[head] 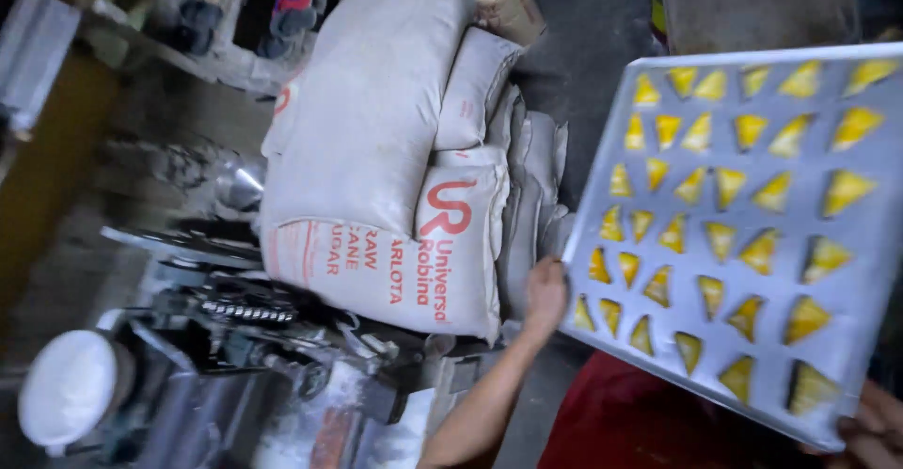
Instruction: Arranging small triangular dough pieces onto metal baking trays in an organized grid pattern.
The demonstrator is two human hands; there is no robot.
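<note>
A person carries a flat metal tray of yellow, triangle-shaped pastries through a cramped storeroom, one hand at each end. The left hand is closed on the tray's near corner, fingers tucked under the rim and out of sight, thumb side up. The right hand shows only at the bottom edge of the frame, fingers curled round the opposite corner; how tightly it grips cannot be told.

The tray sits tilted in the view, and the pastries lie loose in rows with nothing to stop them. Carrying it well likely means holding both corners level and moving slowly, so no piece slides toward the lower rim.

Just beyond the left hand stands a stack of white sacks with red lettering, close enough that the tray's edge could brush them. Below and to the outside of that hand, dusted with flour, sits a dark machine and a round white lid.
</note>
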